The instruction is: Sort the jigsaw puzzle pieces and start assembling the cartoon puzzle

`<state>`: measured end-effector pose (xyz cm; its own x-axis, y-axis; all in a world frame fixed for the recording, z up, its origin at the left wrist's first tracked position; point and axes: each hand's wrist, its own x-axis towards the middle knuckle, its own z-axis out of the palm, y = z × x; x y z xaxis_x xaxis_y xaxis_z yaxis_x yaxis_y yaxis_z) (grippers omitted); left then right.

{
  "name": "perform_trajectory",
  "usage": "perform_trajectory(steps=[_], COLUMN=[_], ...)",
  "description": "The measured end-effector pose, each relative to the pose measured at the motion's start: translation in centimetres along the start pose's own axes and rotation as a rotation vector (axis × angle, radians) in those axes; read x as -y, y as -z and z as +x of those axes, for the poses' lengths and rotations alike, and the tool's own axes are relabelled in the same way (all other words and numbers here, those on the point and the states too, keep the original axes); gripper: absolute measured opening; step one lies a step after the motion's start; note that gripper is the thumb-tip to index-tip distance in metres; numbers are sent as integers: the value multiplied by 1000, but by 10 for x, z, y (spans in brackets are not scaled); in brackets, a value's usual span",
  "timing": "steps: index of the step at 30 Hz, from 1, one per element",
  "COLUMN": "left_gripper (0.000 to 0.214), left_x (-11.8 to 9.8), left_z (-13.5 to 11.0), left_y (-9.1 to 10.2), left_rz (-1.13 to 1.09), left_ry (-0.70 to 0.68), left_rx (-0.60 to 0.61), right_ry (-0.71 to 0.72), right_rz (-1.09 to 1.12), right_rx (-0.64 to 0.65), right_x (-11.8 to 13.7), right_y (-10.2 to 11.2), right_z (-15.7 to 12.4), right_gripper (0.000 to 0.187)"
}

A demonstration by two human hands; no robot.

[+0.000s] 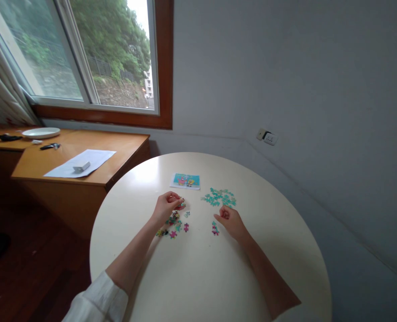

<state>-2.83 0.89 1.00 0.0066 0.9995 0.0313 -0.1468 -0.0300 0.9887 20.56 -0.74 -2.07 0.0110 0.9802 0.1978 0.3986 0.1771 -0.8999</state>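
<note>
My left hand (166, 206) is closed, its thumb and fingers pinching a jigsaw puzzle piece (182, 200) over the table. Below it lies a loose pile of mixed-colour puzzle pieces (173, 222), partly covered by the hand and wrist. A single pink piece (186, 227) sits at the pile's right side. My right hand (231, 220) holds nothing that I can see; its fingers are half curled, the thumb apart from them. Just left of it is a small joined strip of pink and teal pieces (215, 228). Teal pieces (219, 197) lie spread beyond that hand.
The round white table (191, 277) carries a picture card (185, 180) with cartoon figures behind the pieces. To the left, a wooden desk (127, 145) bears a paper sheet (97, 157), a small white box (82, 167) and a white plate (41, 133). Walls stand behind and right.
</note>
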Motion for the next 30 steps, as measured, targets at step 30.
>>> perform_trajectory(steps=[30], left_gripper=[41], left_x=[10], left_z=[5], left_y=[2], left_rz=[-62], left_ry=[90], left_rx=[29], right_ry=[28], right_rz=[-16], right_rx=[-7], right_x=[-2], right_y=[0], right_z=[0], right_gripper=[29])
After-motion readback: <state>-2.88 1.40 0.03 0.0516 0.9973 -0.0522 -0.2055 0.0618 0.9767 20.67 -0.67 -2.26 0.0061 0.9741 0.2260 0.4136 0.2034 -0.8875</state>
